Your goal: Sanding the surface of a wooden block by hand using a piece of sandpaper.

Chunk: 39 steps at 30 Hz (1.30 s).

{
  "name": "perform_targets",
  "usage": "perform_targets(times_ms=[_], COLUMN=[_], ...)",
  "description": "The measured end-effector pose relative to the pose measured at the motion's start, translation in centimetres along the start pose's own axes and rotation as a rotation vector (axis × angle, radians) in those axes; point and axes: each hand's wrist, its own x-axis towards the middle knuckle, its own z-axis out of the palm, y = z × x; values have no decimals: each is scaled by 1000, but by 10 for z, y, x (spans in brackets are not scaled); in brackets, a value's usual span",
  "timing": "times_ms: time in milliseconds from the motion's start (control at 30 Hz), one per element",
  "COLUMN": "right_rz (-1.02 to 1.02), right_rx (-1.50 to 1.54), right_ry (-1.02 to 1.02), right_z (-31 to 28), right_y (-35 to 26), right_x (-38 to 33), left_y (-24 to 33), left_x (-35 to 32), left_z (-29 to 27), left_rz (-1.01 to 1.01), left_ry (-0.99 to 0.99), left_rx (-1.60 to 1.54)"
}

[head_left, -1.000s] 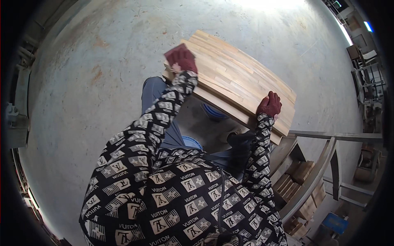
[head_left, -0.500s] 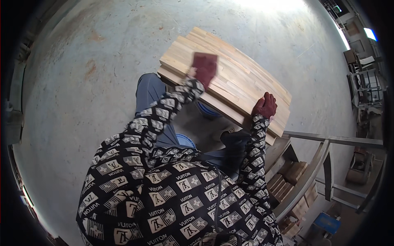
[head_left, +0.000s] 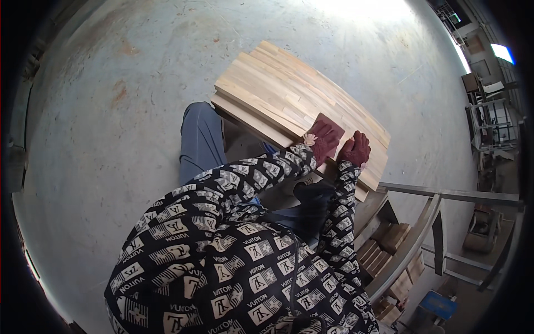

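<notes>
A stack of pale wood-strip boards lies aslant before me; the top board [head_left: 272, 75] shows its grain, and a lower board [head_left: 250, 117] juts out along the near side. My left hand [head_left: 322, 142], in a dark red glove, presses a dark red sheet of sandpaper [head_left: 338, 132] flat against the top board, near its right part. Most of the sheet is under the fingers. Just to the right, my right hand [head_left: 355, 149], gloved alike, rests on the same board with its fingers stretched out and nothing held.
A grey metal frame [head_left: 428, 192] stands close to the boards at the right. Wood blocks [head_left: 384, 245] lie within it at the lower right, with a blue object [head_left: 438, 304] farther down. My knee [head_left: 201, 133] is beside the boards' left end.
My left hand and the sandpaper have slid right and nearer along the board, from its left middle to beside my right hand. My right hand keeps its place on the board.
</notes>
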Motion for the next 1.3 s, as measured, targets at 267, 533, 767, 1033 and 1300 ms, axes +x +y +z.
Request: perform_targets(times_ms=[267, 533, 767, 1033, 1300], right_rz=[-57, 8, -15, -28, -72], right_rx=[52, -2, -24, 63, 62], right_ry=[7, -26, -88, 44, 69], right_z=[3, 4, 15, 2, 6], right_y=[-26, -6, 28, -8, -21], right_x=[18, 9, 0, 11, 17], left_y=[-235, -148, 14, -217, -133], left_x=[-77, -36, 45, -25, 17], left_z=[13, -1, 72, -6, 74], left_rz=[-537, -597, 1, -588, -602], left_ry=[239, 41, 338, 336, 355], left_rx=[384, 982, -102, 301, 363])
